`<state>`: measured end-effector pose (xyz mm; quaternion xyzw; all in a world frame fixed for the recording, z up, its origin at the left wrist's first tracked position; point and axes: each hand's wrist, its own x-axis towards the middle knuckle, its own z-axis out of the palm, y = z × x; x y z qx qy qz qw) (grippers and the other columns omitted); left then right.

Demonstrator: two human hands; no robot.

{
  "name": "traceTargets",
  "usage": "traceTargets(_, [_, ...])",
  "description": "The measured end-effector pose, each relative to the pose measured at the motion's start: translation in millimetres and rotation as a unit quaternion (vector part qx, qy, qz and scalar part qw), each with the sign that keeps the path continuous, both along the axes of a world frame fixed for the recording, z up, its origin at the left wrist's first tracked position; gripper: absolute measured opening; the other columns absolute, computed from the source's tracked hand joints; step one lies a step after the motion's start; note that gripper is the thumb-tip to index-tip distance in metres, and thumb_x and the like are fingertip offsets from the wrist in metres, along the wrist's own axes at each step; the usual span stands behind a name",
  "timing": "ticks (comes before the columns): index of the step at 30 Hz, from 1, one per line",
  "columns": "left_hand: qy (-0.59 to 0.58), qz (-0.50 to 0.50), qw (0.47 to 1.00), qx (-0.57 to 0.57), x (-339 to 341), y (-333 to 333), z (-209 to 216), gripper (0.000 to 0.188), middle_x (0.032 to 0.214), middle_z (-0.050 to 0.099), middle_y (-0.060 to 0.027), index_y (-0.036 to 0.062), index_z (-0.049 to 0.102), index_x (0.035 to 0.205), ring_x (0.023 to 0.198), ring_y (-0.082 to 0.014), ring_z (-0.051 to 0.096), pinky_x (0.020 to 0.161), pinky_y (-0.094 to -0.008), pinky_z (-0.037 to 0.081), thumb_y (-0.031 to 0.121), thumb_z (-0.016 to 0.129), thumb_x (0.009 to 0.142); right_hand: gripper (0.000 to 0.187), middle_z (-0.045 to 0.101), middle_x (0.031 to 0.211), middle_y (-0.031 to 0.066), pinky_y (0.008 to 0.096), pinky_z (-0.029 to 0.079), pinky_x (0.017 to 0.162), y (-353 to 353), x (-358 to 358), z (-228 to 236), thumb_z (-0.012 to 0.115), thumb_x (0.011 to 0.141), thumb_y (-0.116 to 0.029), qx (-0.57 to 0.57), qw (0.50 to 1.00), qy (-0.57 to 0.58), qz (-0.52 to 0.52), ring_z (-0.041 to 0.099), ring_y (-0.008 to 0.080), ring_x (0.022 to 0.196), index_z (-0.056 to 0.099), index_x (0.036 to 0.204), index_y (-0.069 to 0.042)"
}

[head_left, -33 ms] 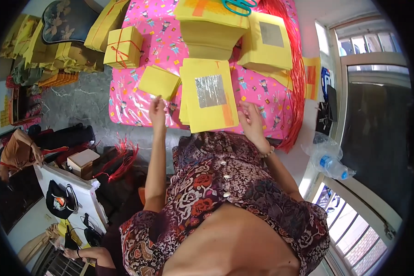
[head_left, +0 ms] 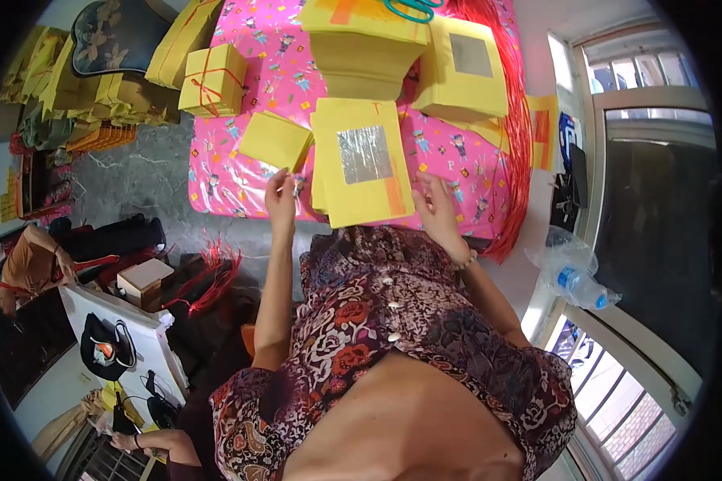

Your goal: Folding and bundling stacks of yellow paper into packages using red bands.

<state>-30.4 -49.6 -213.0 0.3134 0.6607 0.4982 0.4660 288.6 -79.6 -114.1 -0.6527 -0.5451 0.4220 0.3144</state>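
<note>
A stack of yellow paper envelopes [head_left: 365, 200] lies at the table's near edge; the top one has a clear window and an orange-red mark. To its left is a smaller, tilted stack of yellow paper pieces [head_left: 274, 142]. My left hand [head_left: 281, 196] is just below that small stack's near corner, its fingers loosely bent and nothing visible in them. Beside the right edge of the windowed envelopes, my right hand [head_left: 437, 211] has its fingers apart and holds nothing. A beaded bracelet circles my right wrist.
Tall yellow stacks [head_left: 365, 60] and windowed envelopes [head_left: 461, 76] stand on the pink-covered table [head_left: 217, 172], with teal-handled scissors [head_left: 413, 8] on top. A bundle tied in red [head_left: 212, 80] sits left. Red strands [head_left: 517, 152] hang along the right edge. Another person's hand [head_left: 124, 441] shows lower left.
My left hand has shifted slightly right and a little back from the small stack's corner. The right hand stays almost in place, and the view has shifted slightly.
</note>
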Motion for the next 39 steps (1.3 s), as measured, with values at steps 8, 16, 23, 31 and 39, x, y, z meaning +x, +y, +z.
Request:
traceTargets(8, [0.149, -0.031, 0.988, 0.030, 63, -37, 68, 0.031, 0.101, 0.056, -0.0112, 0.0057, 0.063, 0.113, 0.090, -0.0214, 0.056, 0.078, -0.0327, 0.047, 0.016, 0.067, 0.084, 0.058, 0.058, 0.119, 0.0203, 0.0353, 0.053, 0.082, 9, -7, -48, 0.066, 0.090, -0.025, -0.163, 0.972, 0.168, 0.018, 0.060, 0.0232, 0.104, 0.040, 0.133, 0.006])
traceTargets(16, [0.398, -0.352, 0.824, 0.198, 69, -32, 111, 0.056, 0.119, 0.052, -0.0129, 0.0130, 0.062, 0.117, 0.115, -0.0329, 0.044, 0.097, -0.0458, 0.035, 0.028, 0.082, 0.067, 0.053, 0.060, 0.115, 0.0170, 0.0326, 0.055, 0.071, 14, -3, -53, 0.065, 0.091, -0.022, -0.180, 0.963, 0.198, 0.025, 0.063, 0.0211, 0.093, 0.042, 0.131, 0.004])
traceTargets(23, [0.435, -0.353, 0.807, 0.184, 63, -38, 104, 0.065, 0.128, 0.045, -0.0155, 0.0137, 0.056, 0.126, 0.119, -0.0371, 0.040, 0.100, -0.0480, 0.034, 0.024, 0.083, 0.067, 0.049, 0.057, 0.122, 0.0271, 0.0414, 0.046, 0.093, -1, 4, -18, 0.052, 0.096, -0.021, -0.052, 0.994, 0.023, 0.099, 0.060, 0.0365, 0.108, 0.041, 0.135, 0.005])
traceTargets(31, [0.404, -0.301, 0.850, 0.152, 72, -47, 93, 0.061, 0.132, 0.041, -0.0190, 0.0136, 0.055, 0.126, 0.122, -0.0394, 0.039, 0.102, -0.0483, 0.037, 0.016, 0.081, 0.071, 0.044, 0.054, 0.121, 0.0312, 0.0482, 0.042, 0.097, -10, -2, -8, 0.046, 0.095, -0.014, 0.013, 0.982, -0.077, 0.170, 0.053, 0.0455, 0.114, 0.040, 0.135, 0.005])
traceTargets(39, [0.385, -0.281, 0.866, 0.149, 75, -48, 93, 0.060, 0.131, 0.040, -0.0214, 0.0100, 0.056, 0.124, 0.123, -0.0413, 0.038, 0.102, -0.0484, 0.038, 0.011, 0.082, 0.069, 0.045, 0.054, 0.119, 0.0280, 0.0499, 0.045, 0.091, -12, -5, 8, 0.045, 0.096, -0.016, -0.017, 0.968, -0.145, 0.204, 0.054, 0.0448, 0.109, 0.038, 0.136, 0.003])
